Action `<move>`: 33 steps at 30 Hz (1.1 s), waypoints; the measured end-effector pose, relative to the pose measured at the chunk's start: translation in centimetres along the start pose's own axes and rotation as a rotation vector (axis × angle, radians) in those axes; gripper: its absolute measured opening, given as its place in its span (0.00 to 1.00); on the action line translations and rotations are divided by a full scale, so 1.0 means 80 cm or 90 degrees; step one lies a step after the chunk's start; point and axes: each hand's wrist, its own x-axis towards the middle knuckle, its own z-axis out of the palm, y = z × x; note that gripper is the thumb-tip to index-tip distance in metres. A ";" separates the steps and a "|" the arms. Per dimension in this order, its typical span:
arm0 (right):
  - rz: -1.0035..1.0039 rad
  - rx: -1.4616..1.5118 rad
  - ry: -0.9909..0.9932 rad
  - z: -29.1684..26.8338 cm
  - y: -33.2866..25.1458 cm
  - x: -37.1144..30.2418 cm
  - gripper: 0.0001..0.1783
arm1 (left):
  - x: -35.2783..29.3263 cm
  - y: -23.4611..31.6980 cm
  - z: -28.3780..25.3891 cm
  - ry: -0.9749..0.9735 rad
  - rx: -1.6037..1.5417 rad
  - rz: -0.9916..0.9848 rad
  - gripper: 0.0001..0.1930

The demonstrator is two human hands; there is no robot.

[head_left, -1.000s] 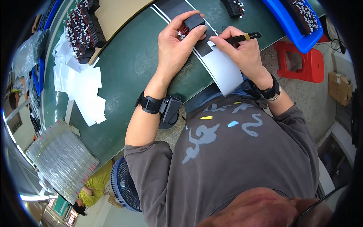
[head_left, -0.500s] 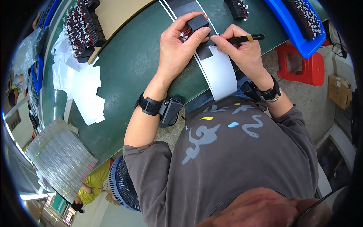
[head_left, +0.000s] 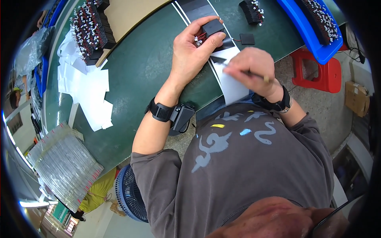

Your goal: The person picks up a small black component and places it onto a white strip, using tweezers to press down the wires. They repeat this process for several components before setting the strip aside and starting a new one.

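Observation:
My left hand (head_left: 192,51) is closed around black rectangular blocks (head_left: 213,27) with thin red wires and small white connectors, over a backing strip. The white end of this strip (head_left: 234,85) curls over the table edge towards me, while its far part (head_left: 194,10) carries black pieces. My right hand (head_left: 254,69), smeared by motion, grips a slim black tool with a tan band (head_left: 266,79). A small dark flat piece (head_left: 218,59) is near the tool's front end; whether they touch is unclear. Just beyond the right hand lies a single black block (head_left: 247,39) with a red wire.
Wired black blocks are stacked at far left (head_left: 93,35), beside crumpled white paper (head_left: 85,91). A short block row (head_left: 251,12) stands far right, near a blue tray (head_left: 313,43) and red stool (head_left: 333,73). Left lie clear plastic strips (head_left: 65,162); a fan (head_left: 129,194) is below.
My right hand has swung a little towards me and turned, uncovering the single block beyond it. The dark piece now shows at an angle over the white strip. My left hand keeps its hold.

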 end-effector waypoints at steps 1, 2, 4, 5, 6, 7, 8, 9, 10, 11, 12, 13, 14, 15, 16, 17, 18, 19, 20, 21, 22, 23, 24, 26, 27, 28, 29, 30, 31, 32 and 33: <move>-0.122 -0.002 -0.016 -0.001 0.001 0.000 0.05 | 0.002 -0.001 0.000 -0.003 0.007 0.005 0.19; -0.125 -0.005 -0.013 0.000 -0.001 0.000 0.05 | 0.002 -0.002 0.001 -0.005 0.009 0.010 0.19; 0.069 0.257 0.138 0.003 -0.010 -0.001 0.05 | 0.000 -0.005 0.004 0.018 0.021 0.030 0.20; 0.167 0.388 0.212 0.005 -0.011 0.000 0.06 | 0.000 -0.006 0.004 0.030 0.027 0.039 0.21; 0.168 0.384 0.218 0.003 -0.010 0.005 0.06 | -0.002 -0.006 0.005 0.023 0.027 0.039 0.21; 0.262 0.442 0.235 -0.001 -0.006 0.016 0.07 | -0.004 -0.006 0.005 0.019 0.041 0.036 0.21; 0.355 0.501 0.252 -0.004 0.001 0.028 0.08 | -0.005 -0.006 0.004 0.016 0.057 0.033 0.21; 0.448 0.560 0.268 -0.006 0.006 0.034 0.09 | -0.006 -0.005 0.003 0.012 0.073 0.031 0.21; 0.446 0.559 0.273 -0.008 0.011 0.034 0.09 | -0.006 -0.002 0.004 0.007 0.074 0.031 0.21; 0.463 0.568 0.259 -0.010 0.016 0.032 0.11 | -0.007 0.002 0.006 0.000 0.094 0.043 0.21; 0.480 0.577 0.245 -0.011 0.018 0.032 0.12 | -0.007 0.006 0.007 -0.006 0.114 0.055 0.21; 0.497 0.586 0.230 -0.012 0.019 0.031 0.13 | -0.007 0.007 0.008 -0.013 0.133 0.067 0.21; 0.496 0.586 0.231 -0.012 0.020 0.030 0.13 | -0.006 0.006 0.008 -0.013 0.133 0.068 0.21; 0.499 0.574 0.227 -0.011 0.018 0.032 0.13 | -0.005 0.003 0.007 -0.014 0.133 0.077 0.21; 0.503 0.563 0.223 -0.011 0.015 0.033 0.13 | -0.004 0.000 0.006 -0.015 0.133 0.086 0.21; 0.507 0.553 0.219 -0.011 0.014 0.034 0.14 | -0.004 0.000 0.006 -0.015 0.132 0.095 0.20; 0.507 0.552 0.219 -0.011 0.013 0.035 0.14 | -0.005 -0.001 0.006 -0.015 0.132 0.095 0.20; 0.509 0.545 0.217 -0.011 0.012 0.035 0.14 | -0.005 0.001 0.006 -0.018 0.141 0.094 0.20; 0.512 0.538 0.215 -0.011 0.012 0.035 0.14 | -0.006 0.002 0.006 -0.020 0.150 0.093 0.20; 0.514 0.530 0.212 -0.011 0.012 0.036 0.14 | -0.006 0.004 0.006 -0.022 0.159 0.092 0.20; 0.513 0.529 0.212 -0.011 0.013 0.036 0.14 | -0.006 0.004 0.006 -0.022 0.159 0.093 0.20; 0.509 0.535 0.210 -0.012 0.016 0.035 0.14 | -0.006 0.004 0.006 -0.024 0.152 0.089 0.20; 0.504 0.541 0.207 -0.012 0.019 0.033 0.14 | -0.006 0.004 0.006 -0.025 0.145 0.086 0.20; 0.499 0.547 0.203 -0.013 0.020 0.034 0.15 | -0.006 0.003 0.006 -0.026 0.138 0.082 0.20; 0.504 0.549 0.202 -0.013 0.019 0.036 0.15 | -0.006 0.003 0.006 -0.026 0.136 0.082 0.20; 0.508 0.551 0.200 -0.014 0.018 0.037 0.15 | -0.007 0.003 0.006 -0.026 0.135 0.082 0.20; 0.512 0.553 0.198 -0.014 0.018 0.038 0.15 | -0.006 0.003 0.006 -0.026 0.133 0.082 0.20; 0.511 0.553 0.198 -0.014 0.018 0.038 0.15 | -0.006 0.003 0.006 -0.026 0.134 0.083 0.20; 0.510 0.549 0.196 -0.014 0.018 0.038 0.15 | -0.007 0.003 0.006 -0.026 0.138 0.082 0.20; 0.509 0.545 0.193 -0.014 0.018 0.038 0.16 | -0.007 0.003 0.006 -0.027 0.143 0.082 0.20; 0.508 0.541 0.191 -0.015 0.018 0.039 0.16 | -0.007 0.004 0.006 -0.027 0.147 0.081 0.20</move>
